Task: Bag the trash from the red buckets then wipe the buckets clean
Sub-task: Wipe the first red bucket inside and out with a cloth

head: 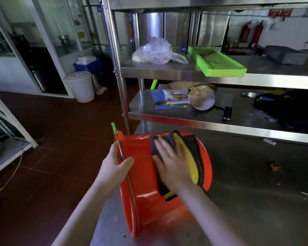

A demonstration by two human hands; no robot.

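Observation:
A red bucket (pixel 142 174) lies tilted on its side on the steel table (pixel 247 201), its mouth turned toward me. My left hand (pixel 114 167) grips the bucket's rim together with its wire handle, which ends in a green grip (pixel 114 127). My right hand (pixel 172 164) lies flat on a yellow and dark grey cloth (pixel 192 162) and presses it against the bucket's wall. The hand is blurred by motion.
A steel rack stands behind the table; its shelves carry a clear plastic bag (pixel 154 51), a green slicer board (pixel 215 62), paper packets (pixel 171 99) and a pan (pixel 202 99). A small scrap (pixel 274 166) lies on the table. A white lidded bucket (pixel 81 86) stands on the floor at left.

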